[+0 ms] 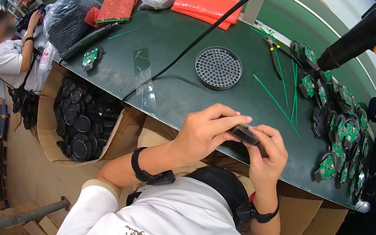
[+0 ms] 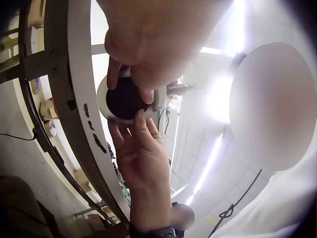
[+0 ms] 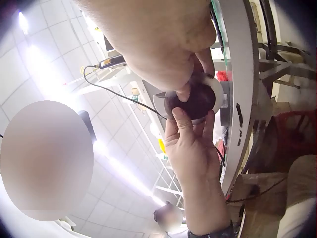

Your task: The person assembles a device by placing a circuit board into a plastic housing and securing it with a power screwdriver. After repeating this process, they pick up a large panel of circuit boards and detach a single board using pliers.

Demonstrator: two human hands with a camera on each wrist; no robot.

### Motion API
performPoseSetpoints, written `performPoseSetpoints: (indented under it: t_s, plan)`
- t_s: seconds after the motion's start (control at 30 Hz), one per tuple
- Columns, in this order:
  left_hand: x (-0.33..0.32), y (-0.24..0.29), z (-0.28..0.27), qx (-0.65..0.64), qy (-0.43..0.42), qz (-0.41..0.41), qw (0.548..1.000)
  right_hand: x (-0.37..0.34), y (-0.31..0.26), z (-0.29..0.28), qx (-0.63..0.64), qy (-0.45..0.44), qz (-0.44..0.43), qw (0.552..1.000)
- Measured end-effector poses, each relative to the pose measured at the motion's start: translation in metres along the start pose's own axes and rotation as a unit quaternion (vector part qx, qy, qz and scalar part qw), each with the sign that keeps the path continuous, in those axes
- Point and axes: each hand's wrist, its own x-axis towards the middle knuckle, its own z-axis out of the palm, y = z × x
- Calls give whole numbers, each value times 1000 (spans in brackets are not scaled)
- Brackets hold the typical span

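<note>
Both hands meet over the near edge of the green bench, holding a round black casing (image 1: 244, 134) between them. The left hand (image 1: 208, 129) grips its left side, while the right hand (image 1: 267, 153) pinches the right side between thumb and fingers. In the left wrist view the casing (image 2: 126, 99) shows a dark circular face inside a paler rim, with a thumb on that face. The right wrist view shows the same dark disc (image 3: 198, 101) with fingers around its edge. On the bench beyond the hands lies a round black dish full of holes (image 1: 218, 68).
Many green circuit boards on black round parts (image 1: 340, 129) crowd the right side. Pliers (image 1: 274, 57) and thin green sticks (image 1: 277, 99) lie nearby. A black nozzled tool (image 1: 357, 40) hangs above. A carton (image 1: 118, 132) of black parts stands below left. A black cable (image 1: 194, 41) crosses the view.
</note>
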Motion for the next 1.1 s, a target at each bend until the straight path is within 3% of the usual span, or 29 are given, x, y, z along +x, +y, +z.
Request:
performPoseSetpoints:
  t_s: [0.8, 1.1]
  plan:
    - [-1, 3, 2, -57, 34, 1, 998, 0, -5, 1, 27, 5, 17, 999]
    - [-1, 5, -1, -23, 34, 0, 999, 3, -8, 3, -13, 17, -37, 999]
